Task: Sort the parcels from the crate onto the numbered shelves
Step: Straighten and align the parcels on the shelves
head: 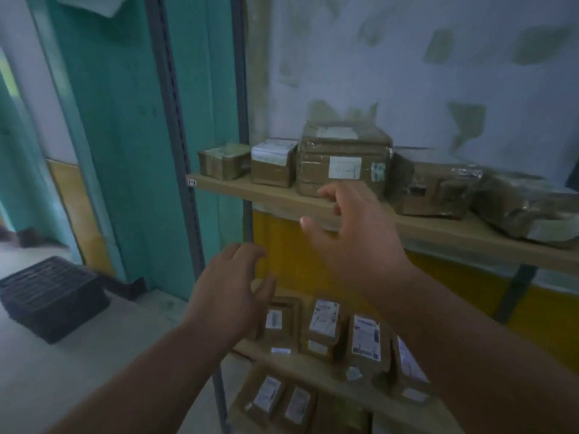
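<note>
Brown taped parcels stand in a row on the upper wooden shelf [275,195]: a small one [223,163] at the left end, a white-labelled one [273,166], a large stacked one [343,161], and two plastic-wrapped ones [434,186] to the right. My right hand [354,236] hovers open just in front of the large parcel, touching nothing. My left hand [233,286] is lower and to the left, fingers spread, holding nothing. A black plastic crate [53,297] sits upside down on the floor at the left.
A lower shelf [313,364] holds several labelled brown parcels standing upright, with more below it. Grey metal uprights [175,120] frame the rack. A teal door [119,136] and a doorway lie to the left. A small number tag [191,182] marks the upper shelf's left end.
</note>
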### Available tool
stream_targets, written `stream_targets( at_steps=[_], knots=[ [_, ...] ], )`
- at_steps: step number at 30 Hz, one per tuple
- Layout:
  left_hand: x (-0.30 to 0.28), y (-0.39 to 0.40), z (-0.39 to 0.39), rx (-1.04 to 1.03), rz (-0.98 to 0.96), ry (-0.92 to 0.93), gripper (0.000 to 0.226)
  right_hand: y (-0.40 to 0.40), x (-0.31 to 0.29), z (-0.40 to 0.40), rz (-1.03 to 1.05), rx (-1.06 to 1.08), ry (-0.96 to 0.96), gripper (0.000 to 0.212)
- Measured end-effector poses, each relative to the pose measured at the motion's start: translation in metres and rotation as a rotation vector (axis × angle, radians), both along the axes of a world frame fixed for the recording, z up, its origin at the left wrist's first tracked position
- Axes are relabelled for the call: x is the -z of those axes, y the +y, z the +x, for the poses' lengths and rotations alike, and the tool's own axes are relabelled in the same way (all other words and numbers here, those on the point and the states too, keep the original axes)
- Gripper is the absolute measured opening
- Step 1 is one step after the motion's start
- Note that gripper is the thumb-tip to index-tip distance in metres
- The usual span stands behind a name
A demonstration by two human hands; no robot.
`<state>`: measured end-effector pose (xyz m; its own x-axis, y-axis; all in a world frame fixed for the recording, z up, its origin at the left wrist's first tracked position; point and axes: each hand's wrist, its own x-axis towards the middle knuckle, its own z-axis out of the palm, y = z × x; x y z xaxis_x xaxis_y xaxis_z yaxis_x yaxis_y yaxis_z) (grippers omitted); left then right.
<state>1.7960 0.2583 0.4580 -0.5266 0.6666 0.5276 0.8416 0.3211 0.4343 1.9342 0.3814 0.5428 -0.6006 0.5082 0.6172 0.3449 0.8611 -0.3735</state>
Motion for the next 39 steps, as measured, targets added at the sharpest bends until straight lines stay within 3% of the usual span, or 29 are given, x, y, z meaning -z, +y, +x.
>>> stream_targets(
  at_steps=[8,15,22,27,29,35,39],
  knots=[
    [-0.03,0.029,-0.094,-0.098,0.014,0.016,0.041,0.061,-0.074,-0.11,0.102,-0.148,-0.042,0.035],
    [-0.069,0.04,-0.193,-0.076,0.08,0.089,0.032,0.073,-0.097,-0.204,0.182,-0.179,-0.11,0.048],
    [-0.103,0.054,-0.286,0.101,0.091,0.287,0.029,0.063,-0.083,-0.268,0.247,-0.044,-0.34,0.038],
    [-0.107,0.07,-0.318,0.237,-0.09,0.339,0.037,0.057,-0.054,-0.297,0.312,0.169,-0.52,0.019],
    [-0.106,0.075,-0.322,0.271,-0.119,0.351,0.032,0.059,-0.047,-0.302,0.329,0.238,-0.557,0.023],
    [-0.107,0.076,-0.327,0.304,-0.094,0.375,0.024,0.053,-0.036,-0.303,0.326,0.243,-0.458,0.016],
    [-0.119,0.073,-0.322,0.425,-0.045,0.382,0.029,0.047,-0.033,-0.273,0.319,0.326,-0.222,0.018]
  ],
)
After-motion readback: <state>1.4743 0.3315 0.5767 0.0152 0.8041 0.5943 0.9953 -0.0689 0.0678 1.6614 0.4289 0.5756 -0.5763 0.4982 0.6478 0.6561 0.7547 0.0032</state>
